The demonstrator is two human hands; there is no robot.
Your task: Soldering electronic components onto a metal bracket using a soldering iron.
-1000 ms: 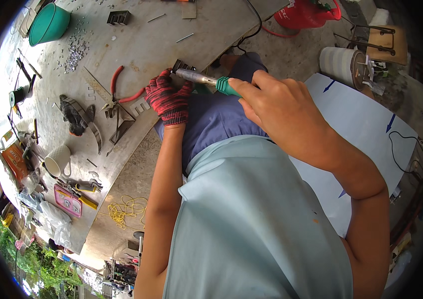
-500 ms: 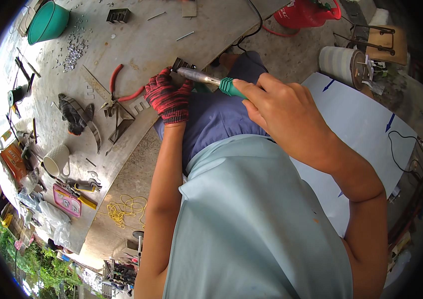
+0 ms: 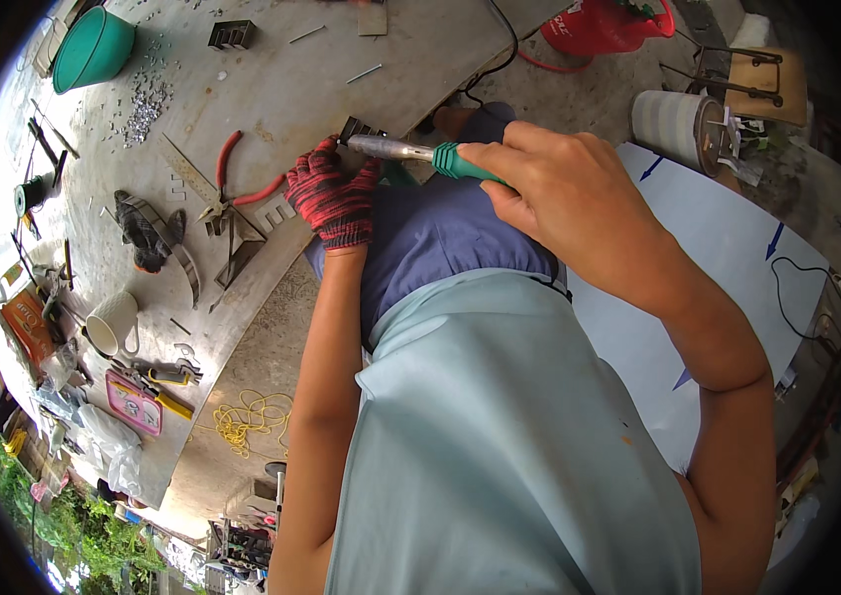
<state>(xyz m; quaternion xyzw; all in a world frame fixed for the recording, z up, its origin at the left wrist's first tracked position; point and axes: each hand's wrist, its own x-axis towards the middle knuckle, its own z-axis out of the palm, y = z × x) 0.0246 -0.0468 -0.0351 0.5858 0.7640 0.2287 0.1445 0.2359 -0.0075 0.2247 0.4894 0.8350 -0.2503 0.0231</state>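
Green-handled and steel-barrelled, the soldering tool (image 3: 410,152) lay nearly level above the edge of the worktop (image 3: 272,59), its tip set against a small dark metal part (image 3: 359,129). The right hand (image 3: 564,188), bare, was closed around the green grip with fingers curled over it. The left hand (image 3: 334,193), in a red-and-black knit glove, was pressed over the small part at the worktop edge, fingers bunched together and pinning it; whether it pinched the part or only bore down on it could not be told. Compared with the views of a second and half a second earlier, the tool and both hands had shifted very little: the tip remained at the same part and the grip was unchanged, which suggested steady, sustained contact rather than a repositioning. Beneath the hands sat the person's blue-clad knee (image 3: 440,233). Just left of the gloved hand on the worktop lay red-handled pliers (image 3: 232,183) and flat slotted metal pieces (image 3: 267,210). Farther out were a dark glove (image 3: 148,233), a white mug (image 3: 113,322), a teal bowl (image 3: 93,48), and a scatter of small metal bits (image 3: 148,104). A red container (image 3: 604,25) stood beyond the worktop, and a white sheet (image 3: 708,258) lay to the right.
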